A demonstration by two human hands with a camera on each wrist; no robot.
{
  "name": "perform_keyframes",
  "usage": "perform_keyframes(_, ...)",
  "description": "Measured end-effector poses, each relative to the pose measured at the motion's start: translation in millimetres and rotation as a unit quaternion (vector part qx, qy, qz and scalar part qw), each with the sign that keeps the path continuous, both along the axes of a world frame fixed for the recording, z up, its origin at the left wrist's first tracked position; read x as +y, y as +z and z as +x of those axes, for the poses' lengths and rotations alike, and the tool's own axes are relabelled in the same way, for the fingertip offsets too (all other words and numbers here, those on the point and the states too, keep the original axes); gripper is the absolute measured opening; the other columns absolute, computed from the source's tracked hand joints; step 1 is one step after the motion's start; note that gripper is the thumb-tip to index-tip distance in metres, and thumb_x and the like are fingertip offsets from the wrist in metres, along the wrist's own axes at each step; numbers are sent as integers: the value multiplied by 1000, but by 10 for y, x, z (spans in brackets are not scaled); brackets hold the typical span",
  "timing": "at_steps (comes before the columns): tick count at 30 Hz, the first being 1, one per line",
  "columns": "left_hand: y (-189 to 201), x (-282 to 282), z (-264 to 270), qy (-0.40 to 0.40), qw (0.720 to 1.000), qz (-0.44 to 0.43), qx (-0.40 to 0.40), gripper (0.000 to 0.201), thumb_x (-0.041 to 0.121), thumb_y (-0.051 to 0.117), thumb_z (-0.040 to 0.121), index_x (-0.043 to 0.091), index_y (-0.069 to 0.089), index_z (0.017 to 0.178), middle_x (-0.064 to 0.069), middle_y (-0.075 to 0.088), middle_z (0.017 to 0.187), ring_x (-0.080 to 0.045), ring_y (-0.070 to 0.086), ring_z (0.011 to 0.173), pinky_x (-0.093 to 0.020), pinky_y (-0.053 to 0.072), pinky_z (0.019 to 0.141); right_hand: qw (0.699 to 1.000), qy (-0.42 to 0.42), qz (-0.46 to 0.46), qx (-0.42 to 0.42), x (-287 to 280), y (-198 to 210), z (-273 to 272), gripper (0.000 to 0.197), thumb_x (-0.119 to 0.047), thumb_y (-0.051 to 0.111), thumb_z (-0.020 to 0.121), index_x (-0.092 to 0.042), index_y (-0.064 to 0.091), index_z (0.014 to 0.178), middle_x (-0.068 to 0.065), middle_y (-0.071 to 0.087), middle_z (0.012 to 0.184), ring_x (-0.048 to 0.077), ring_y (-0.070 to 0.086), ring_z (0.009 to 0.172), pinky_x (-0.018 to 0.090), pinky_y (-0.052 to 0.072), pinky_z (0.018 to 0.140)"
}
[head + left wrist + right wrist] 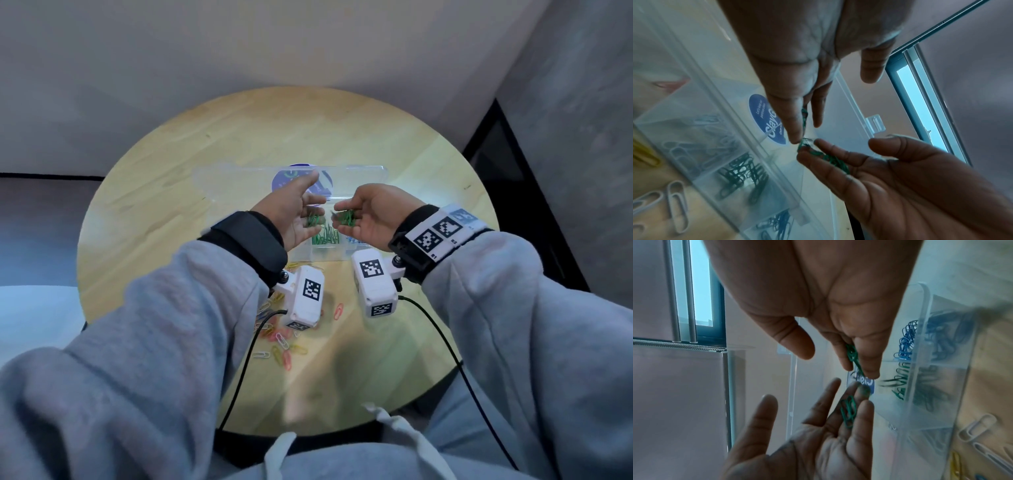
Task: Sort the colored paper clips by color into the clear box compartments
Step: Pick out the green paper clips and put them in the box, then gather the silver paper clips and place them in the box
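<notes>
- Head view. Both hands hover, palms turned inward and up, above the clear box [301, 255] on the round wooden table [171, 192]. The left hand [291, 216] has its fingers spread and relaxed, with green paper clips [312, 219] lying on them. The right hand [368, 219] is cupped, cradling a second green cluster [346, 217]. The fingertips nearly meet over the green compartment [325, 236], a placing that, as a judgement, lets clips fall straight into the matching cell. Unsorted red, yellow and white clips [281, 339] lie on the table near the person, beside the box. The open lid [359, 178] lies flat beyond it.
- Left wrist view. The left fingers point away from the camera, and a green clip shows in the gap between two of them, its long axis running along the fingers. The right hand, palm up, carries a loose green heap [830, 159] whose axes are mixed. The green compartment [744, 175] lies beneath; white clips [677, 203] rest outside the box wall.
- Right wrist view. The right fingers pinch a green clip [853, 356] lengthwise, pointing down toward the left hand's fingertips. On the flat left fingers lies another green clip [849, 410], aligned with them. Blue clips [905, 340] fill the cell next to the green one.
</notes>
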State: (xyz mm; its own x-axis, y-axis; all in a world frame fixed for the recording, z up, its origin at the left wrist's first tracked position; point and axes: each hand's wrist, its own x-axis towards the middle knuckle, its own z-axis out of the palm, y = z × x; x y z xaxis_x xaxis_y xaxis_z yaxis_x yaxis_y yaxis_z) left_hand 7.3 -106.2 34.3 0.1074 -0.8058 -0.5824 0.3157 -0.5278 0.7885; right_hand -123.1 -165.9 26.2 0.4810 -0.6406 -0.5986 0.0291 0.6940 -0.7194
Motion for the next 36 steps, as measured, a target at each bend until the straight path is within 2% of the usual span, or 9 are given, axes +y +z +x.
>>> perform_keyframes(7,-21,36,44,-24,1000,2,-1,66,56,33,94,6,46,135,-12,45,122,-24,42,125,-32,36,108,999,19,-3,30,34,-50,-2,16,-4,35,88,-2,49,96,14,47,83,22,48,71,26,45,67)
perform_keyframes(11,20,84,140,10,1000,-19,-4,52,56,33,94,11,56,110,-5,48,99,-21,47,101,-27,43,88,998,21,-23,49,71,8,23,17,-7,36,90,-1,51,95,15,45,95,22,47,77,25,45,70)
perform_keyframes(16,94,261,316,42,996,-39,-62,30,40,44,96,15,59,92,-4,59,89,-18,59,80,-28,49,77,993,45,-79,73,150,84,-20,21,-7,39,91,-4,59,94,12,59,96,21,58,87,27,49,77)
perform_keyframes(21,57,516,416,12,987,-15,-161,22,32,45,97,17,56,84,1,51,71,-11,47,58,-17,38,48,981,66,-133,128,313,140,-27,18,-5,41,93,-10,55,82,6,55,76,17,54,67,25,47,67)
perform_keyframes(24,-31,686,440,-80,959,53,-268,21,33,47,95,17,57,85,0,46,69,-13,38,55,-21,28,48,958,116,-192,179,427,101,-33,17,-2,43,91,-11,54,82,6,54,76,17,53,65,26,46,61)
perform_keyframes(27,-183,875,436,-233,866,87,-434,22,35,48,94,15,57,98,-2,55,84,-18,49,69,-24,37,59,897,204,-281,275,534,-14,-48,13,-8,46,91,-11,58,86,3,58,79,16,57,70,27,50,63)
perform_keyframes(30,-313,1008,404,-300,762,87,-567,23,33,53,90,20,61,109,0,61,104,-16,52,87,-24,38,73,775,312,-389,389,632,-161,-48,16,-16,52,89,-12,62,101,1,62,95,17,58,86,31,51,79)
perform_keyframes(33,-401,1003,360,-307,739,76,-595,28,23,52,89,22,59,117,-2,60,117,-21,55,99,-23,36,74,660,394,-444,461,698,-317,-23,35,-22,57,88,-21,55,123,-1,55,127,18,55,110,28,44,91)
perform_keyframes(36,-464,917,314,-317,719,47,-617,32,20,48,91,21,56,122,-4,58,124,-24,55,111,-25,37,76,614,420,-462,483,715,-469,53,57,-20,62,83,-20,43,137,1,43,141,23,50,121,34,44,99)
